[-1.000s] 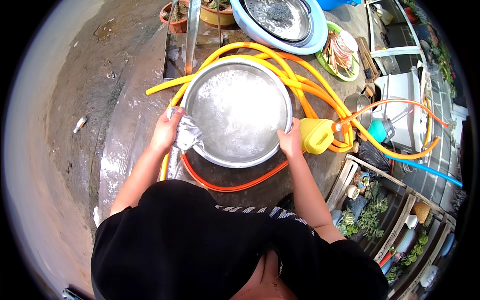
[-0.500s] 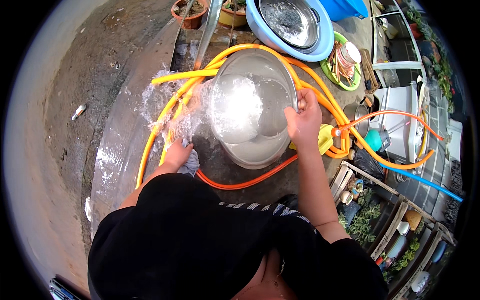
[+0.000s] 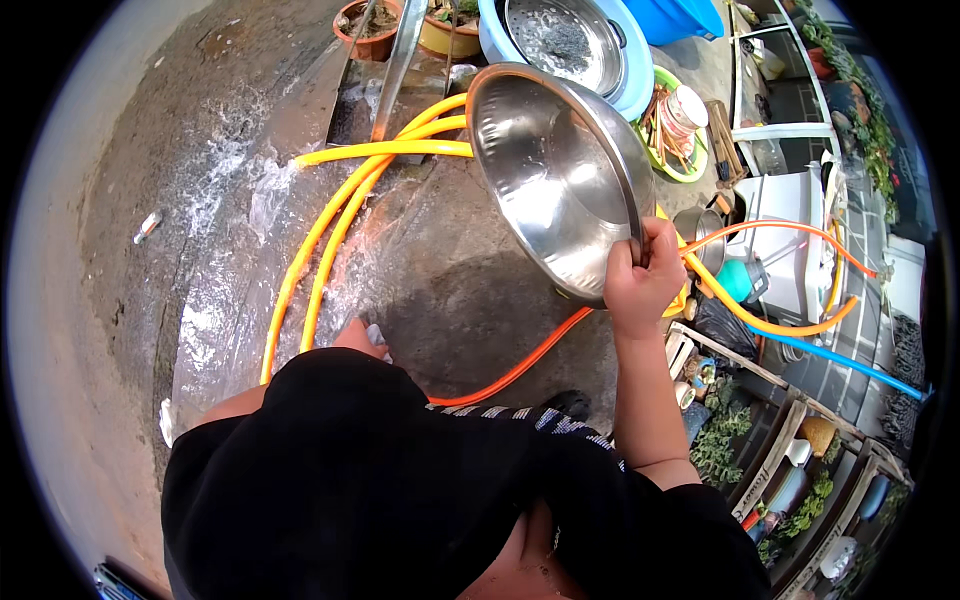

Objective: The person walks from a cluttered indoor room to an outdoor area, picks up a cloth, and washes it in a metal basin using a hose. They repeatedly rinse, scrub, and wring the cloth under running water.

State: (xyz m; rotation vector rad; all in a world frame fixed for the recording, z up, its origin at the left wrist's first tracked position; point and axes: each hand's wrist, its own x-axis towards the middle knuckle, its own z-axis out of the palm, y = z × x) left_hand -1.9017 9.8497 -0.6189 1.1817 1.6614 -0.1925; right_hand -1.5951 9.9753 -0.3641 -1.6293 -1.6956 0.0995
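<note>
A large stainless steel basin (image 3: 565, 165) is tilted steeply, its shiny inside toward me. My right hand (image 3: 645, 280) is closed round the basin's near right rim, thumb toward the inside. Low at the left, my left hand (image 3: 355, 337) is partly hidden by my black shirt. A pale grey cloth (image 3: 378, 340) shows at its fingers, bunched against it. Loops of thick orange hose (image 3: 345, 225) lie behind and left of the basin, and a redder stretch of hose (image 3: 530, 375) curves below it. Water (image 3: 225, 160) splashes across the ground at the far left.
A light blue tub (image 3: 635, 75) holding a metal pan (image 3: 565, 40) stands at the back, beside a green basin (image 3: 690, 170). Flower pots (image 3: 368, 30) stand at the back left. Wooden planters (image 3: 775, 450) line the right side.
The basin has gone from holding water to tilted and drained, shifting right with my right hand. The water has spread leftward over the ground. My left hand has drawn nearer my body.
</note>
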